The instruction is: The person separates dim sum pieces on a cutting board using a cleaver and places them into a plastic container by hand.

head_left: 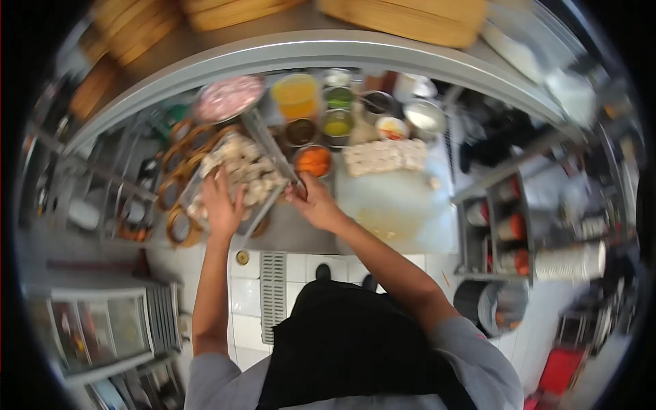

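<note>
My left hand [222, 205] rests with spread fingers on pale, lumpy pieces [239, 160] heaped in a shallow tray [256, 222]. They look like pieces of dough or dumplings, but blur hides their exact kind. At the tray's right corner, my right hand [318, 205] has its fingers closed around the near end of a long, flat metal bar [266, 140]. This bar slants up toward a round metal pan of pink minced meat [231, 96]. Just above my right hand stands a bowl of chopped orange food [313, 161].
Right of my hands, a row of pale pieces [386, 156] lies along the back of a whitish board [403, 205]. Behind stand a yellow tub [296, 96] and several small containers. Bamboo rings [179, 225] crowd the tray's left. A metal shelf edge [328, 42] crosses above.
</note>
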